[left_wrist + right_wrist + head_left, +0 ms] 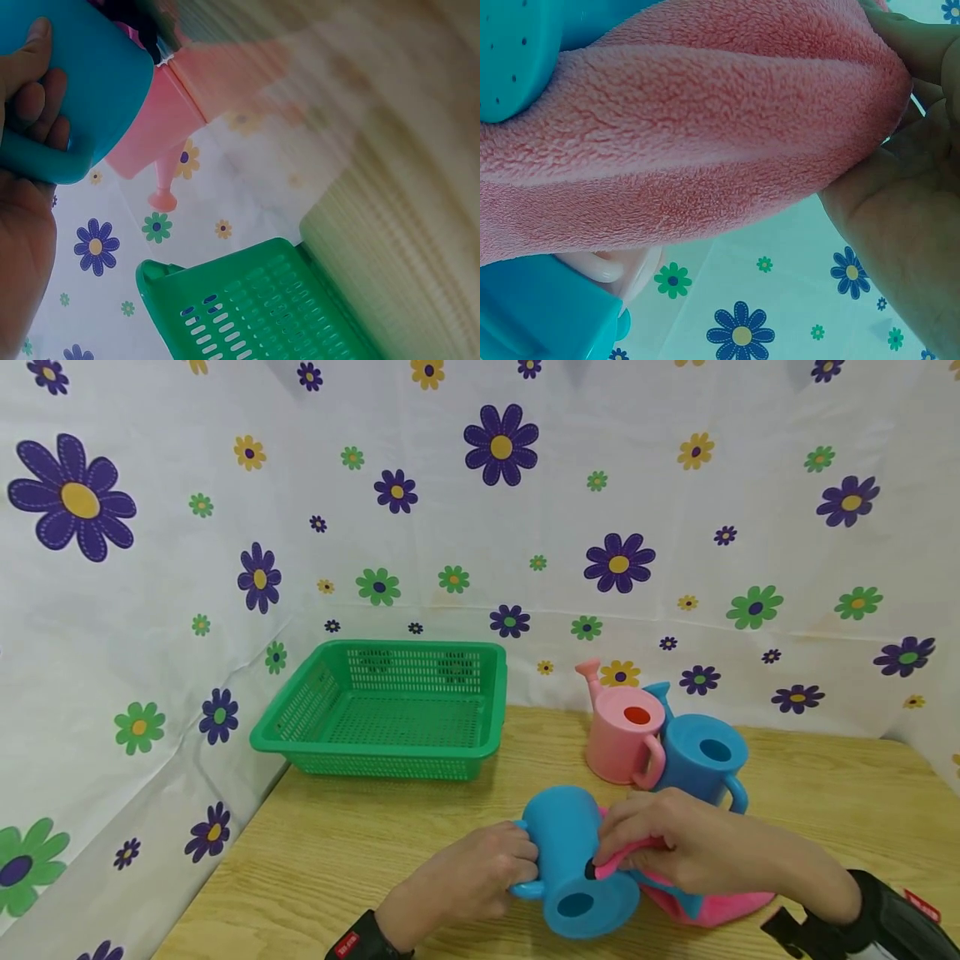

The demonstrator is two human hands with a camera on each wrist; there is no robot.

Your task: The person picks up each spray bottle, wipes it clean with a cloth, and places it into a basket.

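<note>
A blue watering can [562,831] lies tilted over the front of the table, its top with the round filling hole facing me. My left hand [483,870] grips its handle [49,161], fingers curled round it. In my right hand [675,839] a fluffy pink cloth [705,142] is pinched, and a fold of it presses against the can's side near the top. The rest of the cloth hangs down to the right, around the spout. The holed sprinkler head [514,56] shows beside the cloth in the right wrist view.
Behind my right hand stand a pink watering can [617,739] and a second blue watering can [693,752], side by side. A green plastic basket [375,749] sits at the back left of the wooden table [315,843]. A flowered sheet [450,535] hangs behind.
</note>
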